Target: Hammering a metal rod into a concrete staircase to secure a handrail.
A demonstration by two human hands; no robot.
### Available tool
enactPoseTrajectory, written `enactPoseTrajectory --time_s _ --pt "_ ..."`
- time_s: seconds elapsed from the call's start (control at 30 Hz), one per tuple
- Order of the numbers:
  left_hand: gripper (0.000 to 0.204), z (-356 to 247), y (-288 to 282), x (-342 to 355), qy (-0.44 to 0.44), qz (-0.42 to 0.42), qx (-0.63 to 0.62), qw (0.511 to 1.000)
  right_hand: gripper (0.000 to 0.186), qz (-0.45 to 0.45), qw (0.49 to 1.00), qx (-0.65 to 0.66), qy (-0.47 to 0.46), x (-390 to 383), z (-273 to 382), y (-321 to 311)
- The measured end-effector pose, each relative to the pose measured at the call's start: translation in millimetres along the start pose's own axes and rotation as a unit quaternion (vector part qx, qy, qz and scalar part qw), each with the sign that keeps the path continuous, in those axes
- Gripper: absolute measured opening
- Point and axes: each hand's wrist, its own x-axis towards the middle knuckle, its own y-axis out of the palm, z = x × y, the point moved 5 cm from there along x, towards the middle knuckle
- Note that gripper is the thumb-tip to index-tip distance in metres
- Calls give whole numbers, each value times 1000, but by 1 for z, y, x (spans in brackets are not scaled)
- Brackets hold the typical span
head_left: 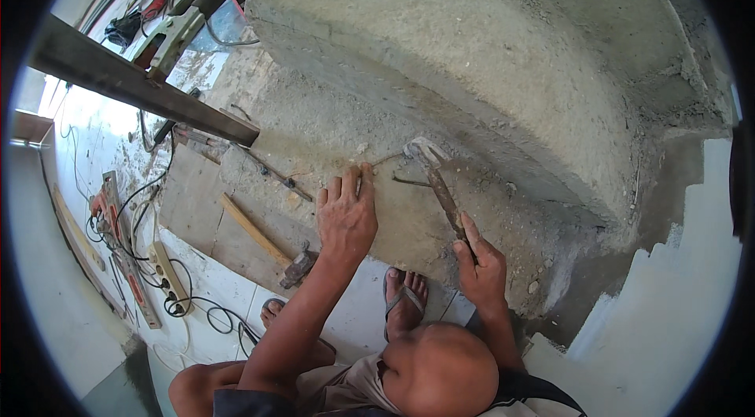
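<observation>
My right hand (481,268) is wrapped round the handle of a hammer (446,201). Its pale, worn metal head lies over one end of a thin metal rod (385,158), close to the concrete block's foot. At the rod's other end is my left hand (347,213), knuckles up and fingertips on the rod; the thumb is hidden beneath. A short dark rod (411,181) lies beside the hammer head. Left of my left hand, a second hammer (263,238) with a yellowish wooden handle rests on a board (185,201).
A big rough concrete block (440,47) rises ahead. A steel beam (149,87) with a clamp (174,36) slants in from the left. Cables, a power strip (171,275) and a spirit level (126,248) lie on the white tiles. My sandalled foot (405,303) is below my hands.
</observation>
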Motion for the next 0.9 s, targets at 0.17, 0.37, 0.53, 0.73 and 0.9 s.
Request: enactPoseTrajectory --time_s 0.17,0.37,0.53,0.73,0.9 --pt "52 -4 1 -5 15 -3 14 1000 49 20 1000 -19 -7 9 28 -15" --pt "52 2 -1 -5 6 -2 7 1000 50 -63 986 25 -151 10 72 -32" --pt "47 1 1 -2 -8 -6 -15 1000 50 -26 993 -61 -102 -6 32 4" --pt "47 3 7 -12 3 -8 7 1000 48 -64 997 35 7 0 32 0" --pt "47 2 4 -5 5 -22 -13 1000 49 -122 990 56 -47 -9 57 -33"
